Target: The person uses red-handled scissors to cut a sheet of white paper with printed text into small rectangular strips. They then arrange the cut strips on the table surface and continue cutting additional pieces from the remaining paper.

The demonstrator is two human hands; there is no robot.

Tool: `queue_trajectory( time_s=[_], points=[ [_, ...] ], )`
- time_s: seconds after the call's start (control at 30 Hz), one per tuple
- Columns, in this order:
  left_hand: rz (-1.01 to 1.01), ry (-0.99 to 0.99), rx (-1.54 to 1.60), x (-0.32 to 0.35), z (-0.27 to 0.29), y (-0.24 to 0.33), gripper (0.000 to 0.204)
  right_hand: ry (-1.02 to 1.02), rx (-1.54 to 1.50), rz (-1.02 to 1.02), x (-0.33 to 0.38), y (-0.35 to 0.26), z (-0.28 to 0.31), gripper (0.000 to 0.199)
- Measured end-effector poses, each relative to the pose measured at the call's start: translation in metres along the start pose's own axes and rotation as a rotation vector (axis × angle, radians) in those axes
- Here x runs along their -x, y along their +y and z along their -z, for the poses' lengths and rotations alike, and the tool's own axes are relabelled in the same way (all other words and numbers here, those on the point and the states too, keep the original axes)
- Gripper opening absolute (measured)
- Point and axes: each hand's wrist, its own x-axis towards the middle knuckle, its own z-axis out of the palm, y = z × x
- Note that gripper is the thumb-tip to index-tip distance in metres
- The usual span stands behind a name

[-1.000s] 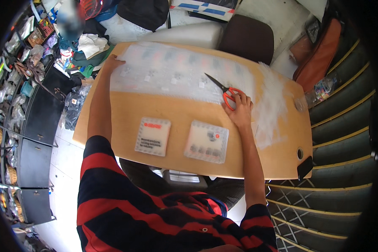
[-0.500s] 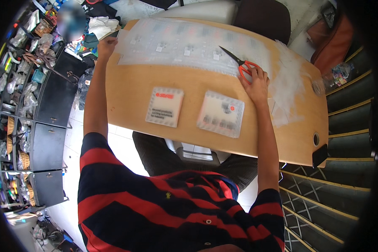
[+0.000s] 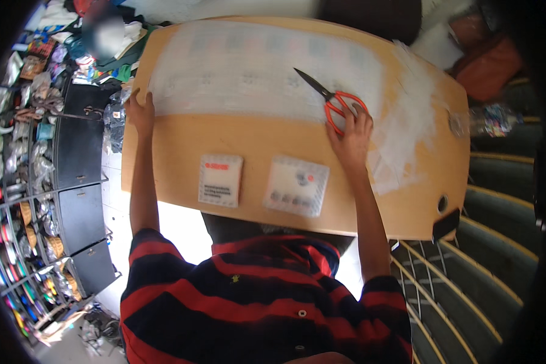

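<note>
A long translucent plastic sheet (image 3: 224, 73) with rows of printed patterns lies flat across the far part of the wooden table. At its near left corner, my left hand (image 3: 141, 112) is open, fingers spread over the table's left edge. My right hand (image 3: 353, 138) is closed around the handles of the orange-handled scissors (image 3: 323, 90). Their dark blades point far left over the sheet, and the palm partly hides the handles. Nearer me are two stacks of printed plastic pouches: a left stack (image 3: 219, 195) with red and black print, and a right stack (image 3: 285, 203) with small pictures.
Loose clear plastic scraps (image 3: 409, 115) cover the table's right part. A dark object (image 3: 446, 225) hangs at the near right corner. Crowded shelves and dark cabinets (image 3: 82, 209) stand left; yellow-edged steps (image 3: 497, 209) lie right. A dark chair (image 3: 370, 18) stands beyond the table.
My left hand has come nearer along the sheet's left side, its fingers now spread. My right hand stays at the scissors. The whole view has shifted, with the table lower and further left.
</note>
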Motion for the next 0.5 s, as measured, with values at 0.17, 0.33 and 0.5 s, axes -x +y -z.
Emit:
queue_trajectory(
  time_s=[0.17,0.33,0.5],
  points=[
    [0.231,-0.552,0.113,0.101,0.087,0.08,0.071,0.019,-0.201,-0.152,0.027,-0.028,0.044,0.042],
    [0.437,-0.922,0.012,0.147,0.163,0.187,0.113,-0.148,-0.307,-0.337,0.076,-0.092,0.112,0.045],
    [0.371,-1.002,-0.139,0.16,0.162,0.215,0.122,-0.405,-0.328,-0.792,0.105,-0.11,0.102,0.063]
  ],
)
